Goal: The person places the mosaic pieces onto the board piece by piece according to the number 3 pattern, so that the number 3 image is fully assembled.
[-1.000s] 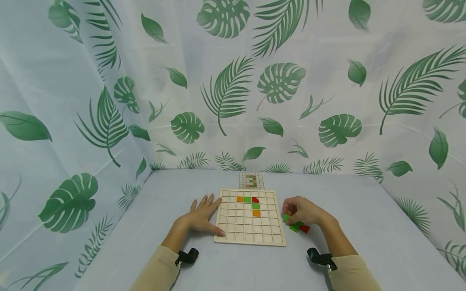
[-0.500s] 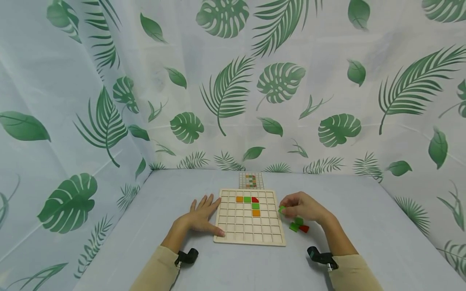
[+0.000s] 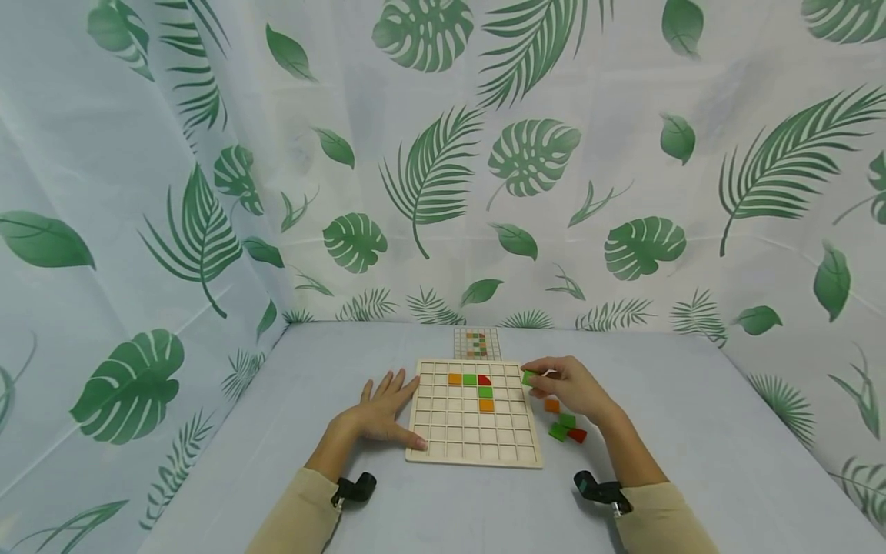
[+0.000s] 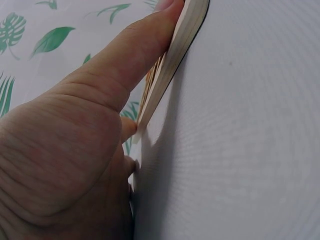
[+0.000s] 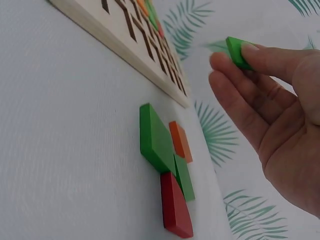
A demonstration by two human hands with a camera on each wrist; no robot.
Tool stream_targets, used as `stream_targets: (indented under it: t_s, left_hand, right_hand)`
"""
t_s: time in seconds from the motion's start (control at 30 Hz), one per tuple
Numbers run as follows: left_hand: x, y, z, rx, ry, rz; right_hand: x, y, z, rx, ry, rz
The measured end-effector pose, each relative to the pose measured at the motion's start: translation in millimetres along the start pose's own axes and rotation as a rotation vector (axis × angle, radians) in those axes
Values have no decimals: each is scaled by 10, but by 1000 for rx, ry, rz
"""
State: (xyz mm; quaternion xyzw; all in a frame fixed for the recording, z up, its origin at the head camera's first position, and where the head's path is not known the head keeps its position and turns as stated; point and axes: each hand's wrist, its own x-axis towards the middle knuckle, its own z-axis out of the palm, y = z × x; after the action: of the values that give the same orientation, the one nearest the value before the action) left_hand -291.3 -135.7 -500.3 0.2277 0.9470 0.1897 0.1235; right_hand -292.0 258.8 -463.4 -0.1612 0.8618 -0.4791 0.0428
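Observation:
A wooden grid board (image 3: 457,431) lies flat on the table, with orange, green and red tiles in several of its upper cells. My left hand (image 3: 379,415) rests spread at the board's left side, its thumb on the lower left edge; the left wrist view shows the thumb (image 4: 125,60) against the wooden rim. Between thumb and fingers, my right hand (image 3: 574,388) pinches a green square tile (image 5: 237,52) in the air by the board's upper right edge. Loose beside the board lie an orange tile (image 3: 551,405), two green tiles (image 5: 157,140) and a red tile (image 5: 175,207).
A small card (image 3: 477,344) printed with a coloured grid pattern lies just behind the board. Leaf-printed cloth (image 3: 443,169) hangs at the back and sides of the table (image 3: 443,508).
My right hand has lifted the green tile from the loose pile and carried it up and left to the board's edge, uncovering the orange tile. The left hand stays in place.

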Motion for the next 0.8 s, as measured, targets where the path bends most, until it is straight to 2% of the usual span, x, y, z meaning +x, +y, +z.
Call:
stream_targets:
  t_s: [0.43, 0.7, 0.8]
  left_hand:
    - [5, -22, 19, -1, -3, 0]
    - [2, -30, 26, 2, -5, -5]
    - [4, -26, 22, 6, 0, 1]
  right_hand:
    - [97, -131, 144, 37, 138, -48]
    - [201, -230, 284, 106, 155, -48]
    - [234, -303, 323, 100, 151, -76]
